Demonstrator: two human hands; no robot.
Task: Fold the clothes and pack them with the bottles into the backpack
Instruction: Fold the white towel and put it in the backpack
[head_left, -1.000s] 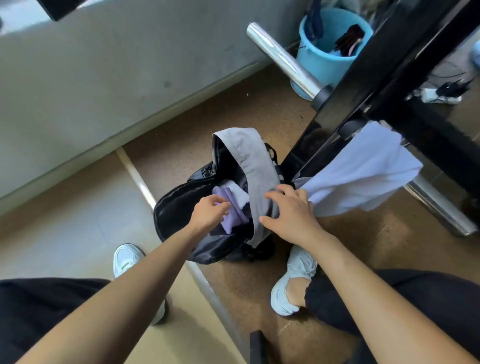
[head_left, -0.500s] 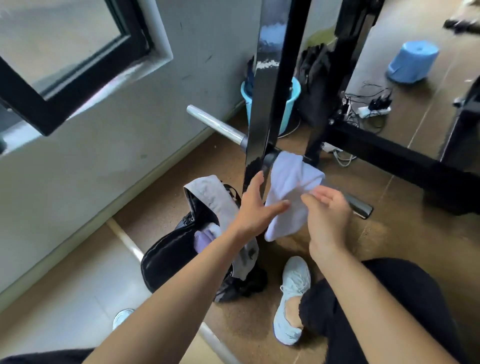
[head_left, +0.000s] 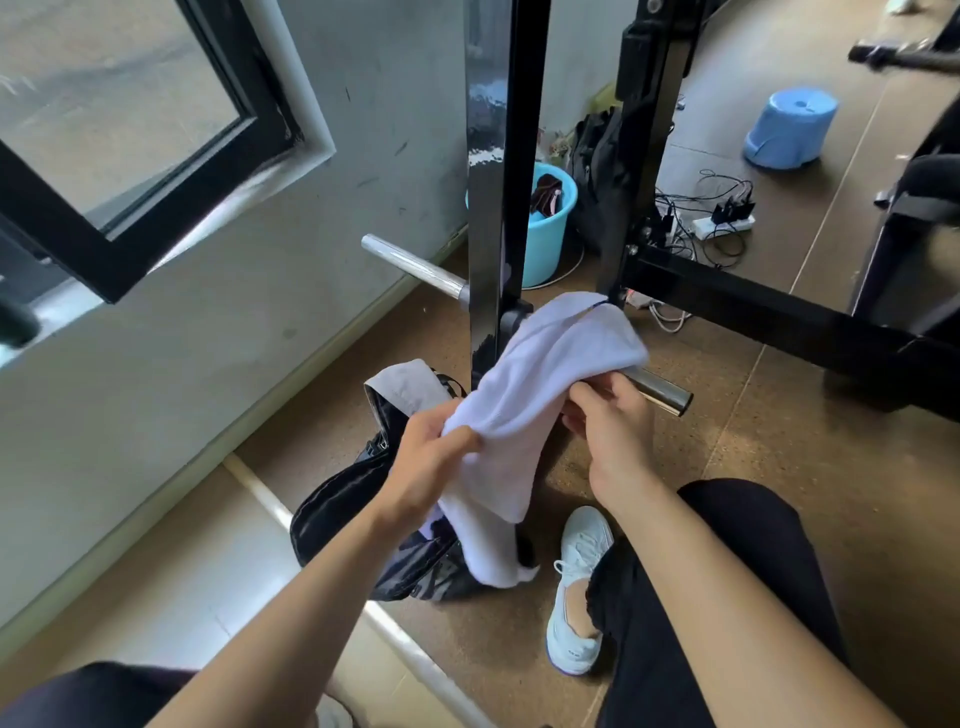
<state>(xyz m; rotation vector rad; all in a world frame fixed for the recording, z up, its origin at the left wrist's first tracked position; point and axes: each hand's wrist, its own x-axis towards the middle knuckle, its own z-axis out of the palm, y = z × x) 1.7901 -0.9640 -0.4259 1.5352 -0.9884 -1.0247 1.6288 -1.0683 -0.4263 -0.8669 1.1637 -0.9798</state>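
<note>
left hand (head_left: 431, 462) and right hand (head_left: 608, 431) now grip white cloth (head_left: 545, 374), partly hiding the backpack (head_left: 332, 509) beside black post (head_left: 488, 156).

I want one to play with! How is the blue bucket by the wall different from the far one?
The bucket by the wall stands upright with dark things inside; the far bucket is turned bottom up. The bucket by the wall is turquoise, partly hidden behind a black post; the far bucket is paler blue, fully in view. Both sit on the brown floor.
</note>
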